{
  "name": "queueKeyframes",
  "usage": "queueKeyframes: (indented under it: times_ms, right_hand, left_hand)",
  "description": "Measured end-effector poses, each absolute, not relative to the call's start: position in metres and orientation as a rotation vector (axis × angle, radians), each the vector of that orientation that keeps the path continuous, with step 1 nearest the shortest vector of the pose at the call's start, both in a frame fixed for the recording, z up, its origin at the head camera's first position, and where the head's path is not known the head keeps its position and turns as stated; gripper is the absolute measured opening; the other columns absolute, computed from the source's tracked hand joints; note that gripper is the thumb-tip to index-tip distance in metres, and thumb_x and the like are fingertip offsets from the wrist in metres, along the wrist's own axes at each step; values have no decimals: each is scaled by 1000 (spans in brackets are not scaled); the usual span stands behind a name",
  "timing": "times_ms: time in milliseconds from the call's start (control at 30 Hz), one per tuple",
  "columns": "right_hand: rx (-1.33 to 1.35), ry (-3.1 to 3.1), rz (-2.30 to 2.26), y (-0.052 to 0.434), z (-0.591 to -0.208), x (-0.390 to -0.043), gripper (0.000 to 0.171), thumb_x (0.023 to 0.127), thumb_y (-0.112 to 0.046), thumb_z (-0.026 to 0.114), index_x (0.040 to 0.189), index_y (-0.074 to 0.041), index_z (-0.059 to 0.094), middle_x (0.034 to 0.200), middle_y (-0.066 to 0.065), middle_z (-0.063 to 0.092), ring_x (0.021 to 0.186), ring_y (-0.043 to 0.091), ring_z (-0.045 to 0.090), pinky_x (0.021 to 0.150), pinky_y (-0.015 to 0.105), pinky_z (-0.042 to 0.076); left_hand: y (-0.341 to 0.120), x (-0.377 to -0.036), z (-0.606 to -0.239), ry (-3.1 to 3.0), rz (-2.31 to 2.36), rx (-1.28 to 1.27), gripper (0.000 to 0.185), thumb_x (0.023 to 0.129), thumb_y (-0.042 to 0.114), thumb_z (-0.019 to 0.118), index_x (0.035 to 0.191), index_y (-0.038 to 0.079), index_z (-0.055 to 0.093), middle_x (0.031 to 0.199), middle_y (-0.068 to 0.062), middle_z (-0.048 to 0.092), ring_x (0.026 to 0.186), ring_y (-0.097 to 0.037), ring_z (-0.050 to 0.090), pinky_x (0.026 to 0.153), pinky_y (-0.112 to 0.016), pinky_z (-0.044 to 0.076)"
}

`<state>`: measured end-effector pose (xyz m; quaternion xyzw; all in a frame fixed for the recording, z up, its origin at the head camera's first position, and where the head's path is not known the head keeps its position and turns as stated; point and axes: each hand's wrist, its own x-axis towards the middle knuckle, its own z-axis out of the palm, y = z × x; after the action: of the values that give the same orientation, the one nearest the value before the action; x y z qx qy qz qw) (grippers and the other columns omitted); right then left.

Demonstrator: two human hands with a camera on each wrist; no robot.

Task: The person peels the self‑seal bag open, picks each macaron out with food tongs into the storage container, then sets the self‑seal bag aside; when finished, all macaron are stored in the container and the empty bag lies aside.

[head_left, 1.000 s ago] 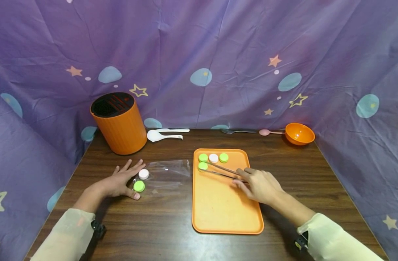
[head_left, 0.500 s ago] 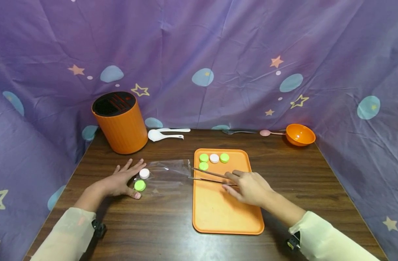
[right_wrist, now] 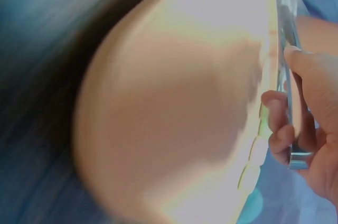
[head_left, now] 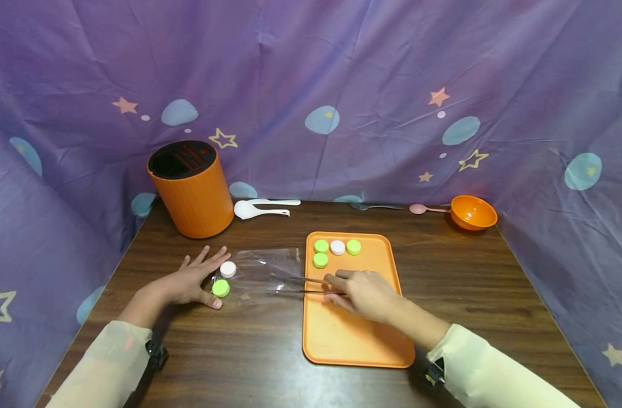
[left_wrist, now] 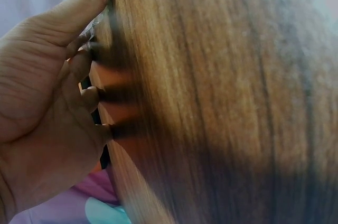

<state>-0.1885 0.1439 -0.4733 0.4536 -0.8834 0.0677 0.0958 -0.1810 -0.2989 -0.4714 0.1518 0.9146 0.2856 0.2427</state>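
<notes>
My left hand rests on the table with its fingers spread, at the left end of a clear plastic bag. A white round piece and a green round piece lie at that end, between thumb and fingers. My right hand grips metal tongs above the orange tray. The tongs point left, their arms apart and their tips over the bag's right part; whether the tips are inside it I cannot tell. Several green round pieces and one white piece lie at the tray's far left.
An orange knife block stands at the back left. Beside it lie a white ladle and another white utensil. Along the back are a fork, a pink spoon and an orange bowl. A purple curtain surrounds the table.
My right hand has moved left with the tongs, from the nearest green piece on the tray to over the bag. The pieces on the tray stay put. My left hand has hardly moved.
</notes>
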Motion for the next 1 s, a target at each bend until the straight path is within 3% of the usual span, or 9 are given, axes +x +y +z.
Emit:
queueKeyframes:
  times_ms: [200,367,600,833,1000]
  right_hand:
    - [1316,-2634,246,119,-476,-193,24,105,-40,74,110,-17,73,86,-6,68,64,10,64,52,30,54]
    - [1337,-2654,267,98,-478,-196,26,106,-37,73,105,-11,70,80,-4,66,64,10,63,51,29,53]
    - [1388,-2611,246,75,-482,-200,28,109,-35,70,95,-12,65,82,-1,66,63,10,61,50,29,54]
    - [1374,-2591,245,65,-484,-203,27,110,-36,68,97,-12,66,89,1,71,72,16,71,57,36,61]
    - [1379,-2593,215,60,-483,-204,28,110,-37,67,101,-11,68,91,2,72,72,16,72,56,35,61]
  left_hand:
    - [-302,-181,-471,2495,817,446,124,82,47,93,178,13,21,186,-21,2,168,-57,-15,125,-85,-15]
    - [-305,-181,-475,2491,851,482,127,79,54,91,178,15,22,186,-20,2,167,-58,-16,124,-86,-17]
    - [-301,-181,-473,2501,806,441,124,82,43,94,178,11,21,186,-21,2,168,-58,-14,126,-85,-15]
    - [-298,-181,-471,2505,786,422,124,82,39,94,178,11,21,186,-21,3,168,-57,-13,127,-84,-13]
    - [-299,-182,-472,2499,789,414,124,83,40,94,178,11,20,186,-20,2,169,-56,-14,127,-84,-14]
